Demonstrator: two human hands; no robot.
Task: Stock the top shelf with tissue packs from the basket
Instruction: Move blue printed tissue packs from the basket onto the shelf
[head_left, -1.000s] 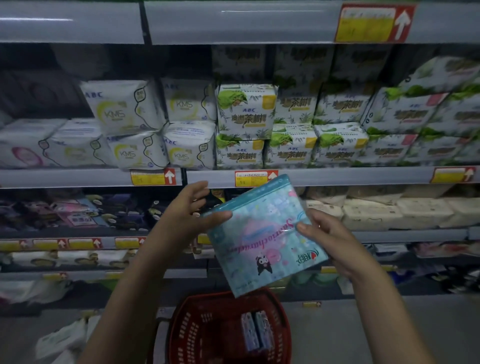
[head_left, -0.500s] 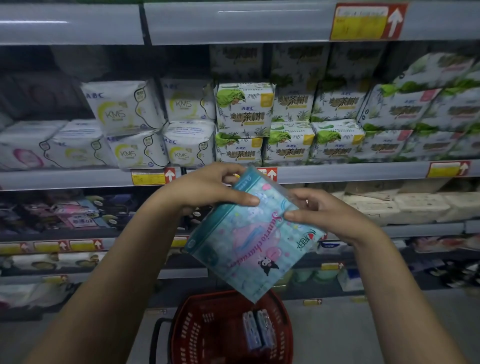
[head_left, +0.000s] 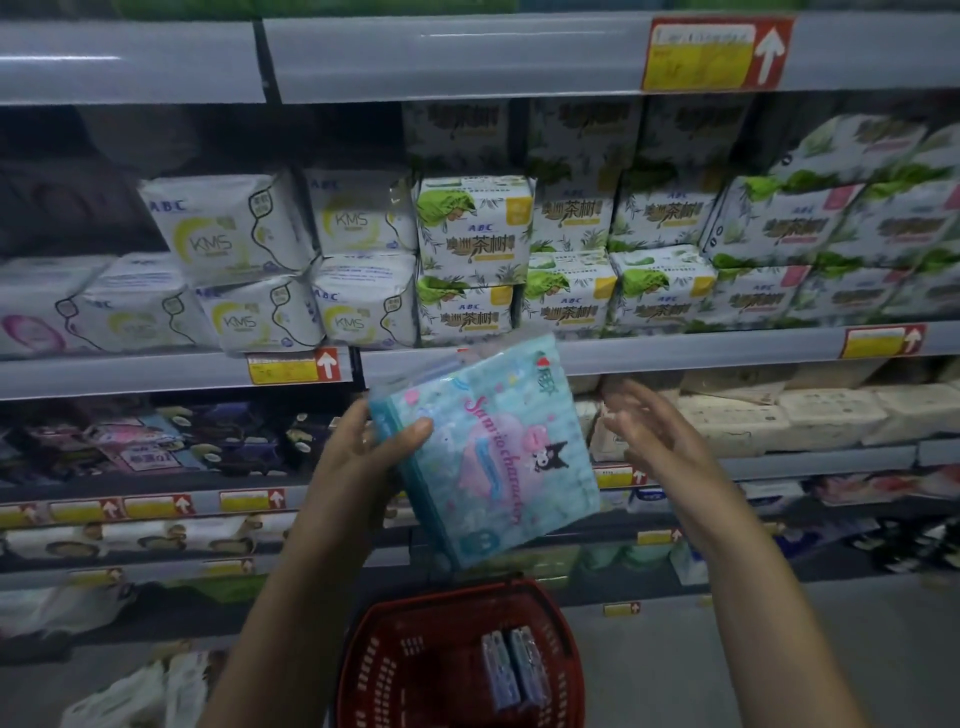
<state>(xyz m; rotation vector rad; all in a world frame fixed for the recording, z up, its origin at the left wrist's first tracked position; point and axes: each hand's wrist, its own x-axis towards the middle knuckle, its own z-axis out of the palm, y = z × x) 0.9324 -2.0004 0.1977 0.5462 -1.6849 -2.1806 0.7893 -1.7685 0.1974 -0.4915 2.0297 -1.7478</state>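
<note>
Nearest, low in the aisle, sits the red basket (head_left: 457, 670); two small packs (head_left: 511, 667) lie in it side by side, so there is more to stock after this one.

Above the basket the person holds a pale blue tissue pack (head_left: 493, 457) printed with cartoon figures; it is tilted, its top edge leaning toward the shelves. The left hand (head_left: 363, 457) is clamped on the pack's left edge, thumb (head_left: 410, 434) across the front and fingers behind; half a second ago both hands pinched it, but the right hand (head_left: 649, 431) has let go and now hangs just beside the pack's right edge, fingers spread and holding nothing. The pack has also turned more upright and risen a little; my guess is the regrip is done and the lift to the shelf comes next, one-handed, with the right hand free to steady or clear room.

Farther back, the shelf (head_left: 675, 345) behind the pack is crowded with white and green packs (head_left: 475, 228); the top shelf's edge (head_left: 441, 57) runs across the far upper view with a red and yellow tag (head_left: 717, 52) on it; what lies on it is out of sight, so I cannot tell where a gap is.
</note>
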